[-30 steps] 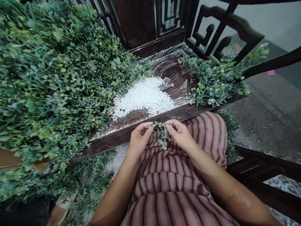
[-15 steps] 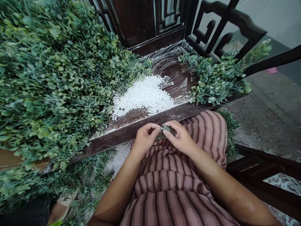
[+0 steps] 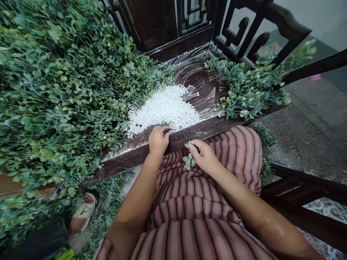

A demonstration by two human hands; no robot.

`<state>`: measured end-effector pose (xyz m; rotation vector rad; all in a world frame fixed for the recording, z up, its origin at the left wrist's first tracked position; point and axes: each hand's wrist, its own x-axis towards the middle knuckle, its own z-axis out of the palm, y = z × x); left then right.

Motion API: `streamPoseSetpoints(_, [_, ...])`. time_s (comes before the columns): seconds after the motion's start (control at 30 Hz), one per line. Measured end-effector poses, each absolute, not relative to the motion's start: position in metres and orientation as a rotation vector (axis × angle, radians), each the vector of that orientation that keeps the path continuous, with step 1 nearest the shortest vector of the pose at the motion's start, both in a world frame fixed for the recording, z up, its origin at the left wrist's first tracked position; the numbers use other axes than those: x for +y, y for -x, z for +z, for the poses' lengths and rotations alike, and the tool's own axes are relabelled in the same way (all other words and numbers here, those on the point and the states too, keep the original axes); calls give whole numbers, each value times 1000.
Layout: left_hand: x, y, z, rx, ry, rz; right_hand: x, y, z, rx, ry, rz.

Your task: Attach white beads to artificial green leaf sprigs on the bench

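Observation:
A heap of small white beads [image 3: 168, 108] lies on the dark wooden bench seat [image 3: 202, 81]. At the heap's near edge is my left hand [image 3: 159, 141], reaching over the bench's front rail with fingers curled down toward the thumb. Whether a bead sits between its fingertips is too small to make out. Over my lap, my right hand [image 3: 204, 155] is closed on a small green artificial leaf sprig [image 3: 189, 161], pinched between thumb and fingers, its leaves hanging below them.
Artificial greenery [image 3: 76, 90] is piled high on the bench's left. A smaller bunch [image 3: 246, 90] lies at the right end by the carved armrest [image 3: 255, 32]. More greenery covers the floor at lower left, beside another person's sandalled foot [image 3: 84, 211].
My left hand has left the sprig and moved up and left to the bead heap. The sprig stays in my right hand. The other person's foot has come further into view.

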<state>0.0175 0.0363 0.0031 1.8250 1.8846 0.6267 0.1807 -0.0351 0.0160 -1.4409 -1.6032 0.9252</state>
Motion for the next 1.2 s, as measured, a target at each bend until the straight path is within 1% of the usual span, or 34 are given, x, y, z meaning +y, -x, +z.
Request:
streamPoseSetpoints(0.17, [46,-25,-3,1906,-1966,488,-32,-185,18,-1539,1528,981])
streamPoseSetpoints(0.33, [46,-24,-4,1881,-1964,548,-29,-186,17,-1484,1588,1003])
streamPoseSetpoints(0.4, [44,-22,-4,1843,-1825,675,-28,-185,17,-1468,1582,1012])
streamPoseSetpoints(0.5, [34,-26,2,1679,-1405,931,-27,-183,17,-1439,1545,1019])
streamPoseSetpoints(0.57, [23,-32,11,1520,-1134,1018,-27,-181,18,-1410,1507,1033])
streamPoseSetpoints(0.67, [5,-42,25,1347,-937,1013,-26,-176,20,-1358,1448,1063])
streamPoseSetpoints(0.77, [-4,-48,33,1277,-859,1056,-27,-173,20,-1321,1390,1070])
streamPoseSetpoints(0.9, [-1,-48,32,1268,-772,1121,-28,-170,19,-1248,1378,1079])
streamPoseSetpoints(1.2, [8,-36,30,1288,-544,1116,-11,-161,0,-1059,1409,1167])
